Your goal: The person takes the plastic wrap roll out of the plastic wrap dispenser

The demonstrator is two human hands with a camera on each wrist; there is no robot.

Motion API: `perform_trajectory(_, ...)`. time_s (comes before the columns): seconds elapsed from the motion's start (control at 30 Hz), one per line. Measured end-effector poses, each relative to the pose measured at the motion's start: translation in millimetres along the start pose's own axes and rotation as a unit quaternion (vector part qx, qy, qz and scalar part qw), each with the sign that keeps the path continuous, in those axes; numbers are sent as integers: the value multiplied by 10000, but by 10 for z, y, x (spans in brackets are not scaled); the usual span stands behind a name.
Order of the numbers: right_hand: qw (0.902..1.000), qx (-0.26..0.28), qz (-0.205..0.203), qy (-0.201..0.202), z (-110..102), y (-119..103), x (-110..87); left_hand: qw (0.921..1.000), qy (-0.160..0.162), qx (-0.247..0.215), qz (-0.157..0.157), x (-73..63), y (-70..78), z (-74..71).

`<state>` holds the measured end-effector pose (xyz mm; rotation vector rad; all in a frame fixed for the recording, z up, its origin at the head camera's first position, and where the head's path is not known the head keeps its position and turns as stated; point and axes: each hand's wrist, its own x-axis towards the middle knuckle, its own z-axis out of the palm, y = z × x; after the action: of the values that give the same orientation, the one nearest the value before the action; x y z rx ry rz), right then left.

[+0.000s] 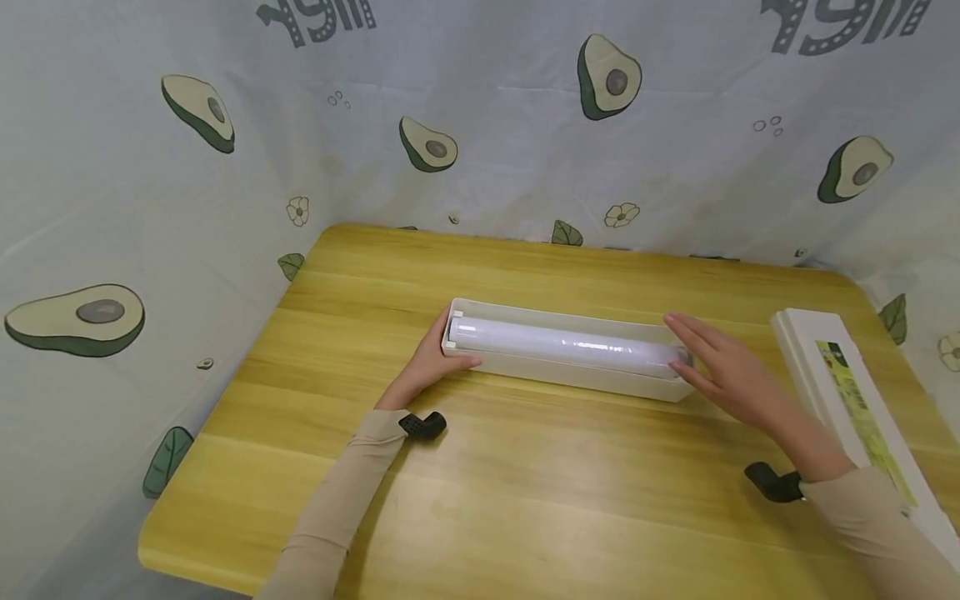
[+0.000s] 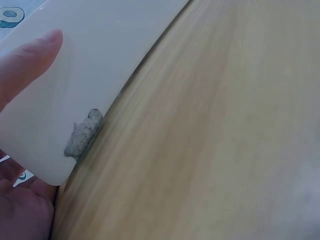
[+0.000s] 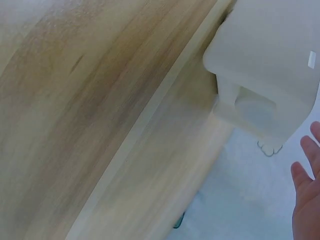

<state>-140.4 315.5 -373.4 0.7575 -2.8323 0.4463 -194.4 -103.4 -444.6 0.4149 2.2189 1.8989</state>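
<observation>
A long white cling film box (image 1: 562,375) lies on the wooden table, its top side uncovered. Inside it is a shiny roll of cling film (image 1: 555,340). My left hand (image 1: 433,360) grips the box's left end, thumb along the front wall and fingers round the far side. In the left wrist view, the thumb (image 2: 32,62) lies flat on the white wall, above a rough grey patch (image 2: 82,134) near the bottom edge. My right hand (image 1: 727,375) is at the right end with fingers extended, overlapping the roll's end; its fingers show spread beside the box in the right wrist view.
A long white piece (image 1: 813,375) with a yellow-green label (image 1: 858,408) lies at the table's right, partly under the right forearm. Behind the wooden table (image 1: 525,483) hangs a pale curtain (image 1: 510,192) printed with avocados.
</observation>
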Motion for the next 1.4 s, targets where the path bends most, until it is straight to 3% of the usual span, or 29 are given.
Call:
perform_trajectory(0.17, 9997, -133, -176, 74, 15, -30, 56, 9999, -33, -77, -136, -41, 159, -14)
perform_trajectory(0.43, 9988, -267, -412, -26, 63, -96, 128, 10000, 15, 87, 6, 58, -67, -36)
perform_trajectory(0.8, 9941, -290, -1021, 233, 158, -105, 197, 9999, 25, 56, 114, 80, -59, -30)
perform_trajectory(1.4, 9929, -271, -1156, -4, 226, -232, 301, 9998, -46, -159, -63, 41, 8, -32)
